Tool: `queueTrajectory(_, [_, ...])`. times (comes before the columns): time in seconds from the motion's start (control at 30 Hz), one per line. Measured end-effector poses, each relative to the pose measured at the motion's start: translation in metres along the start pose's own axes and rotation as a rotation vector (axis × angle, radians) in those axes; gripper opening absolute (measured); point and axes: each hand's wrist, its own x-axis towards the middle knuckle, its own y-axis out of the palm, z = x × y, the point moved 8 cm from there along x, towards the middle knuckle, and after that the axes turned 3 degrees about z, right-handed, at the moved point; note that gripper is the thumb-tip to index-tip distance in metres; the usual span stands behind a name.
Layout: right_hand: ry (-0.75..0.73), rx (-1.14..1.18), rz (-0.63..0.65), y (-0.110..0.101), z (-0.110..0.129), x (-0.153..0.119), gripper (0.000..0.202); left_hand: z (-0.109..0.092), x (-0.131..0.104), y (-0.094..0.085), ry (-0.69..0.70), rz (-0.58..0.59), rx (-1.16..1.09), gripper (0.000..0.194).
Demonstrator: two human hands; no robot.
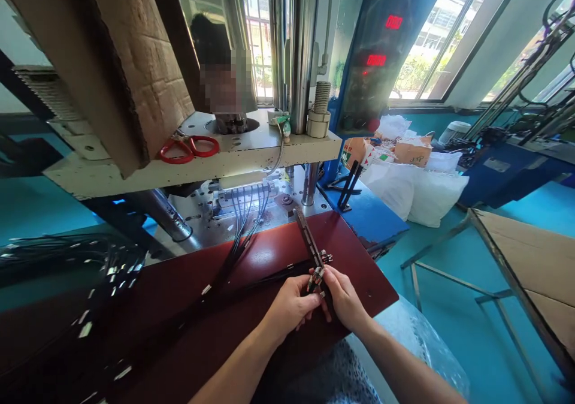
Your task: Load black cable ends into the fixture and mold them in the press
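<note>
Near the front right of the dark red board [278, 245], my left hand [291, 305] is closed round small metal cable connectors [315, 278]. Close against it, my right hand [344, 296] is closed at the same connectors, its fingertips partly hidden. A long, narrow metal bar [308, 236] extends away from the fingers over the board. Black cables [269, 279] run leftward from beside my hands. More thin cables [245, 212] come out of a metal mould block [240, 199] in the press behind the board.
Red-handled scissors [191, 149] and cardboard [144, 68] rest on the press plate [251, 152]. A cable bundle [85, 308] with metal ends lies at left. White sacks [422, 191] stand beyond a blue surface [372, 212]. A cardboard-topped metal-frame table [530, 248] is at right.
</note>
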Motion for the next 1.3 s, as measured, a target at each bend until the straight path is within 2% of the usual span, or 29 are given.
queueTrajectory(0.13, [-0.007,-0.077,0.050,0.005,0.001,-0.001,0.038,-0.006,-0.001,-0.003,0.043,-0.030,0.045,0.013])
queueTrajectory(0.3, [-0.031,0.065,0.012,0.000,0.005,-0.002,0.035,-0.014,-0.004,-0.014,0.124,-0.056,0.014,0.029])
queueTrajectory(0.4, [-0.025,0.115,-0.035,-0.006,0.006,-0.004,0.034,-0.004,-0.002,-0.019,0.037,-0.065,-0.083,0.039])
queueTrajectory(0.47, [-0.013,0.121,-0.016,-0.006,0.007,-0.004,0.036,0.002,0.001,-0.017,-0.014,-0.040,-0.138,0.042])
queueTrajectory(0.63, [0.005,0.120,0.072,0.002,0.007,-0.003,0.037,-0.003,0.004,-0.006,0.006,0.015,-0.101,0.042])
queueTrajectory(0.97, [0.041,0.038,0.130,0.004,0.002,-0.003,0.039,0.004,0.006,-0.009,-0.036,0.013,-0.169,0.036])
queueTrajectory(1.13, [0.013,-0.123,0.121,0.007,0.001,-0.003,0.041,0.001,0.007,-0.010,0.093,-0.018,-0.092,0.037])
queueTrajectory(1.23, [0.040,-0.072,0.099,0.006,-0.001,-0.004,0.044,-0.007,0.004,-0.015,0.160,-0.067,0.008,0.037])
queueTrajectory(1.3, [0.047,0.002,0.077,0.004,-0.001,-0.004,0.044,-0.011,0.002,-0.024,0.162,-0.132,-0.014,0.038])
